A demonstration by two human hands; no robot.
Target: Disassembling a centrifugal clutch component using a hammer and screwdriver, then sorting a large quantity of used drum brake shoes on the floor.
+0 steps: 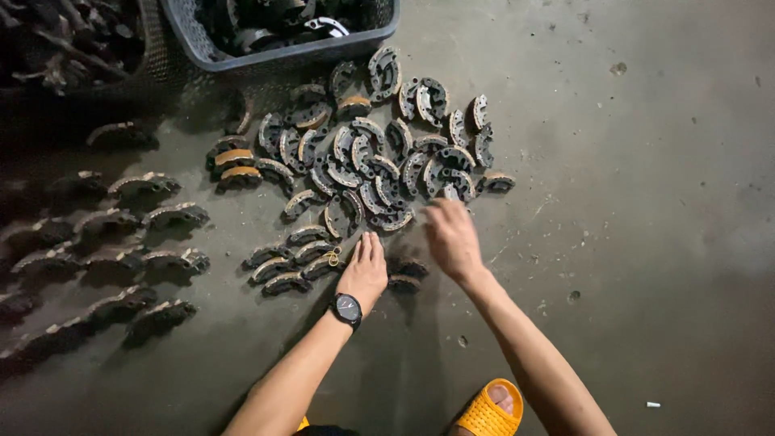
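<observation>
A loose heap of curved metal brake shoes (pixel 379 157) lies on the concrete floor. My left hand (pixel 365 270), with a black watch on the wrist, rests flat with fingers together beside a small row of stacked shoes (pixel 292 260). My right hand (pixel 452 236) is blurred and reaches to the near edge of the heap, fingers spread over the shoes there. I cannot see any shoe held in it. A couple of shoes (pixel 404 276) lie between my two hands.
A dark plastic crate (pixel 282 50) holding more shoes stands at the top. Neat rows of paired shoes (pixel 121 242) fill the left side in shadow. My orange sandal (pixel 488 410) is at the bottom edge. Bare concrete (pixel 646 202) spreads to the right.
</observation>
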